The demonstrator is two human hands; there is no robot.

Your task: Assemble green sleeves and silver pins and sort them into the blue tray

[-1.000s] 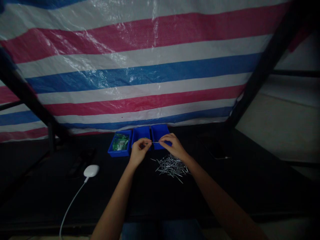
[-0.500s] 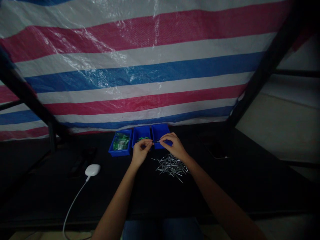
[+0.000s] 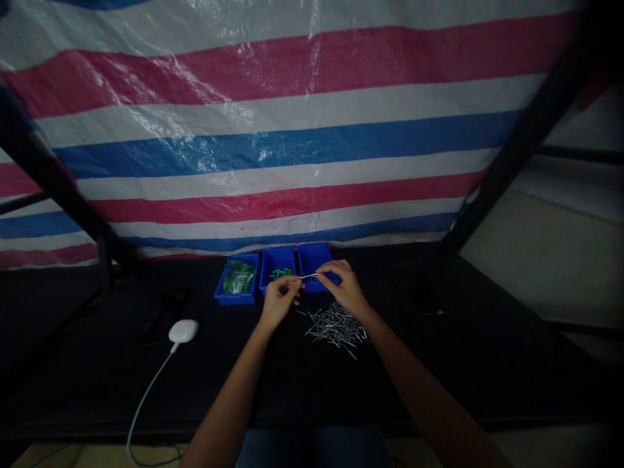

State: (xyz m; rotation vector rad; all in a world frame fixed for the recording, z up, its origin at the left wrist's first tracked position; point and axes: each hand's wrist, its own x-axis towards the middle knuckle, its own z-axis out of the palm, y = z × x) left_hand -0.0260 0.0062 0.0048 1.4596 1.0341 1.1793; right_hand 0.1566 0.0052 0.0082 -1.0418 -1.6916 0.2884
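Observation:
A thin metal rod (image 3: 308, 276) spans the gap between my two hands, in front of the blue bins. My left hand (image 3: 280, 299) pinches its left end, and my right hand (image 3: 342, 284) pinches its right end. Below my right hand lies a loose pile of metal rods (image 3: 335, 326) on the black table. The left blue bin (image 3: 236, 299) holds green and clear pieces. Several small green pieces (image 3: 280, 273) lie in the middle blue bin (image 3: 277, 255). My right hand partly covers the right blue bin (image 3: 312, 251).
A white rounded device (image 3: 184, 331) with a cable lies at the left on the black table (image 3: 121, 383). A dark flat object, perhaps a phone (image 3: 420, 296), is at the right. A striped sheet (image 3: 292, 156) hangs behind, between dark frame posts.
The rod is now tilted slightly, its right end higher. My left hand's fingers have shifted a little, and the view has moved slightly.

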